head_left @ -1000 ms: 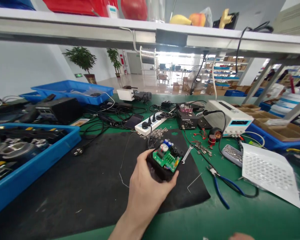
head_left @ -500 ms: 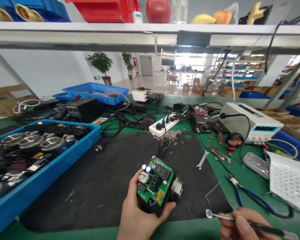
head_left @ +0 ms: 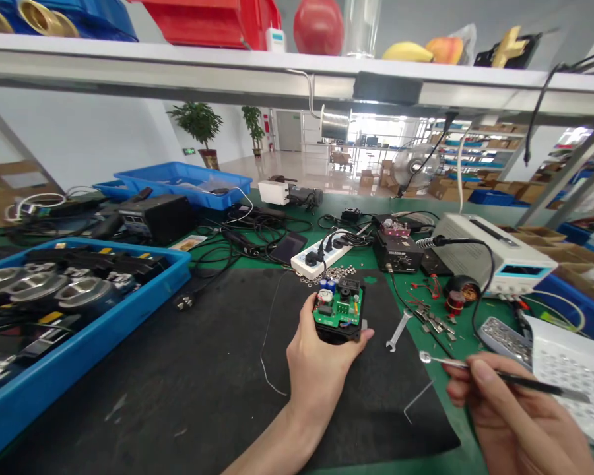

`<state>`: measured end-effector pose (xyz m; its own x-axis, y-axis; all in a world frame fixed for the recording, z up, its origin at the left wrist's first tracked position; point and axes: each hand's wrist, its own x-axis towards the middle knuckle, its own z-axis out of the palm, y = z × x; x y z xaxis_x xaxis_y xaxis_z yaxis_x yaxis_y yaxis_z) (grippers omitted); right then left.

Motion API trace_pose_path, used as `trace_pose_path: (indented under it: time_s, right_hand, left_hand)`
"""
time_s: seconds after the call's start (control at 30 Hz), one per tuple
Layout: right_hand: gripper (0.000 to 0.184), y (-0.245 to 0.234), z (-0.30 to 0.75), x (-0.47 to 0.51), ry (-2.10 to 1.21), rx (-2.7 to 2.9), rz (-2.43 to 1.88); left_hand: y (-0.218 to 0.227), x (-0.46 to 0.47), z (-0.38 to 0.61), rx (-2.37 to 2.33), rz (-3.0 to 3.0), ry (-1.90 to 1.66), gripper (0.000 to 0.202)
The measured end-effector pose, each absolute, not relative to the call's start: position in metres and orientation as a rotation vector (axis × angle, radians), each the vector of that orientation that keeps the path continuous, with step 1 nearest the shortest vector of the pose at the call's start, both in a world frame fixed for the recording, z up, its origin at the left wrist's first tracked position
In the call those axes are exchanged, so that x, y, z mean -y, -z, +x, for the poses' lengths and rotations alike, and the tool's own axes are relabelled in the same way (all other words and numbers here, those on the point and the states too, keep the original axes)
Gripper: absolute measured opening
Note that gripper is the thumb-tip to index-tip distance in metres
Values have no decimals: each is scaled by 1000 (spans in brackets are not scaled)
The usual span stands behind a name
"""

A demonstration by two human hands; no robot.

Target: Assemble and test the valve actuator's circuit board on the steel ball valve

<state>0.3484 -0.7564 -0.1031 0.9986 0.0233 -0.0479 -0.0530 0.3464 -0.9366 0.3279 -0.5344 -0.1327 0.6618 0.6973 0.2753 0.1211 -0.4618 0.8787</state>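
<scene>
- Surface (head_left: 410, 203): green, cluttered towards the back, where crossing cables make single parts hard to separate.
- Black mat (head_left: 218, 369): lies on the surface beneath my left grip; its near part is crossed by my forearm.
- Right grip (head_left: 517, 406): now higher and further into view than half a second ago; thumb and fingers pinch a slim tool (head_left: 525, 382). The lower hand is cut off by the frame.
- Left grip (head_left: 321, 356): closed about both sides of a black-cased unit (head_left: 344, 336), which I now hold further from me, above the mat. I judge this to be handling still under way, as unit and tool remain well apart.
- Green circuit board (head_left: 339, 315): open side facing me; my hand hides much of the casing beneath.
- Metal fitting: plain earlier at the unit's right, now mostly hidden.
- Round shiny tip (head_left: 425, 357): at the tool's end; I cannot tell whether it belongs to the tool or is a separate piece.
- Small rings (head_left: 340, 272): scattered just beyond the unit, partly hidden by it.
</scene>
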Motion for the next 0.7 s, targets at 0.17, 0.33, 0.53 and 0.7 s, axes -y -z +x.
trace_pose_path:
  time_s: [0.17, 0.33, 0.53, 0.7]
  right_hand:
    - [25, 84, 364, 713, -33, 47, -1172]
    - [19, 93, 371, 683, -146, 152, -1161]
    - [24, 91, 374, 673, -194, 177, -1282]
    - [24, 100, 377, 674, -184, 151, -1345]
  left_hand:
    - [146, 531, 302, -486, 2133, -707, 99]
    - [144, 495, 290, -216, 2353, -706, 91]
    - [133, 462, 306, 311, 2410, -849, 118]
    - [143, 457, 308, 498, 2336, -871, 95]
